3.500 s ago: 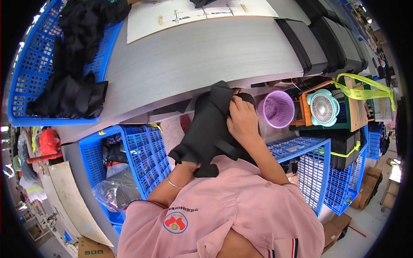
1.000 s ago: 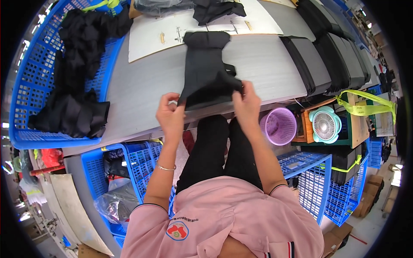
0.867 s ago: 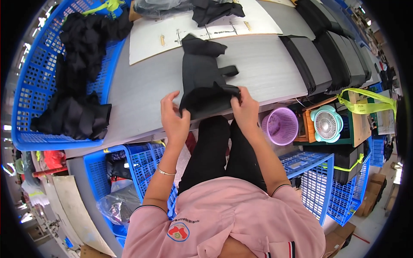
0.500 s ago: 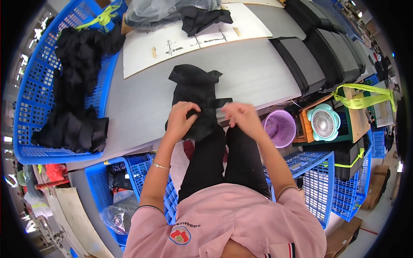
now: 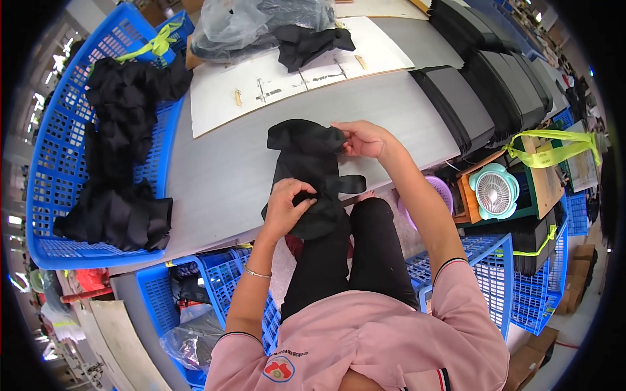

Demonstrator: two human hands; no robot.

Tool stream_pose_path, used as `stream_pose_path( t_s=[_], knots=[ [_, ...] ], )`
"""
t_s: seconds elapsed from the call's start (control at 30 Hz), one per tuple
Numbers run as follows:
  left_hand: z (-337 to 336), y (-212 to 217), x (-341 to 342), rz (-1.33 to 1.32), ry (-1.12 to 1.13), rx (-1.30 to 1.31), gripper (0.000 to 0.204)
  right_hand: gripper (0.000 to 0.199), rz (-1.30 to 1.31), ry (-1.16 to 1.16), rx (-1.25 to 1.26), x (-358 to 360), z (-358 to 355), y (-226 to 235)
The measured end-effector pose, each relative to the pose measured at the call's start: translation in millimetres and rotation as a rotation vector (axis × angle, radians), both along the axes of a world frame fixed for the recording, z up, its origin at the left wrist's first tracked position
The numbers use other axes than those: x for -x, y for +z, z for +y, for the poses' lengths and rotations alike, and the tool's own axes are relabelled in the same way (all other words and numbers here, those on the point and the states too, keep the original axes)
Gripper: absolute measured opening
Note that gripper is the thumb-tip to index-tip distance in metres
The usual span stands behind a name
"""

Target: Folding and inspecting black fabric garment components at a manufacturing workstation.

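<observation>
A black fabric piece with a strap loop on its right side lies over the front edge of the grey table, partly hanging above my knees. My left hand is closed on its lower part, thumb and fingers pinching the cloth. At the upper right corner of the same piece, my right hand grips the cloth between thumb and fingers. The top end of the fabric is folded over in a wide flap. What lies under the fabric is hidden.
On the left stands a blue plastic basket with black fabric pieces. A white marked board lies behind, bearing another black piece and a clear plastic bag. Stacked dark panels, a teal fan and a purple basket are at right.
My right hand has moved up from beside the strap to the fabric's upper right corner and taken hold there. My left hand keeps its pinch lower down.
</observation>
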State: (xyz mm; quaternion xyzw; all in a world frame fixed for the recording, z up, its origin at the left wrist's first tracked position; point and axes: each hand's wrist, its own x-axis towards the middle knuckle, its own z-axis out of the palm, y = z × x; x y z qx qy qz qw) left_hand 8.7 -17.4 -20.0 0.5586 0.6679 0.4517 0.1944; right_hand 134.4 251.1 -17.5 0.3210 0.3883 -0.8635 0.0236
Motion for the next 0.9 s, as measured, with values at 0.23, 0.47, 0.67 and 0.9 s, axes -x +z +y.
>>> stream_pose_path(
  t_s=[0.23, 0.47, 0.67, 0.9],
  knots=[
    [-3.3, -3.0, 6.6, 0.002, 0.006, 0.035, 0.018, 0.027, 0.112, -0.06, -0.109, 13.7, -38.1, 41.9],
    [-1.4, -2.7, 2.7, -0.027, 0.011, 0.016, 0.019, 0.037, -0.02, -0.09, -0.194, 20.0, -37.2, 52.7],
    [-5.8, -3.0, 7.4, 0.029, 0.004, 0.017, 0.019, 0.05, -0.107, -0.071, -0.497, 16.6, -31.1, 43.5],
    [5.1, -0.5, -2.3, -0.006, -0.006, 0.023, 0.023, 0.047, -0.466, -0.49, -1.945, -18.4, 24.7, 6.9]
  ],
)
